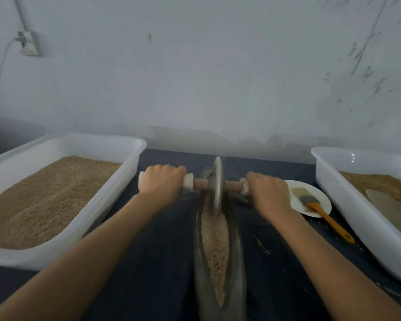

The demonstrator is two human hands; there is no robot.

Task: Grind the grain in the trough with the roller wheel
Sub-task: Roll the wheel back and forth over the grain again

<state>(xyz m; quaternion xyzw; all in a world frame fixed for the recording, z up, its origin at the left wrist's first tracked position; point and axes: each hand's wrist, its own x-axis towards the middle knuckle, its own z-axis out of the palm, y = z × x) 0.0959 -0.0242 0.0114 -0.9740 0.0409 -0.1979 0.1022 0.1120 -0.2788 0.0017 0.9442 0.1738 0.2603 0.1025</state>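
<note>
Grain [214,237] lies in a pale strip along the middle of the trough [236,262], a long narrow metal vessel that runs from the near edge of the table [153,262] away toward the wall [195,77]. At its far end stands the roller wheel [217,185], upright on its rim in the groove, with its wooden axle [200,184] sticking out to both sides. The left hand [161,183] grips the white-wrapped left end of the axle, fingers curled over the top; the right hand [267,193] grips the right end the same way – both arms stretch forward.

To the left sits a white tub [134,163] filled with brown grain. To the right a second white tub [347,205] holds grain and a flat scraper-like piece (partly cut off by the picture's edge). Between this tub and the right hand lies a white plate [323,205] bearing a brush [310,201] with an orange handle. Loose grains dot the dark table – mostly right of the trough.
</note>
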